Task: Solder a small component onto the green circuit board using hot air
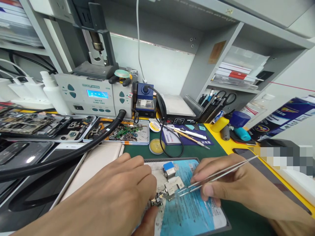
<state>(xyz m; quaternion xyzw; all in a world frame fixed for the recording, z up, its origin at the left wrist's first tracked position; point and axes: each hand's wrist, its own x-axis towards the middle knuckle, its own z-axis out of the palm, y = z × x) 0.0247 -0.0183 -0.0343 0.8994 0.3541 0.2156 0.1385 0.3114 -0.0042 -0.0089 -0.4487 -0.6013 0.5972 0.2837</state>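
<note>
My left hand point(120, 186) is closed, with thumb and fingers around the near end of a small phone circuit board point(173, 185). The board carries a silver metal shield and black connectors. A silver part with a blue top point(169, 169) sits at its far end. Between the thumb and fingers of my right hand point(230, 180) are thin metal tweezers point(222, 173). Their tips point left, close to the board's right edge; whether they touch it I cannot tell. Both hands are over a worn blue-and-white work pad point(194, 216).
A hot-air station point(95, 95) stands behind, its thick black hose point(73, 157) crossing the left side. Trays of phone parts point(145, 136) lie at left. A round yellow tin point(157, 146), a thin black cable and pen-like tools point(190, 132) lie beyond the pad. A dark phone point(265, 167) lies right.
</note>
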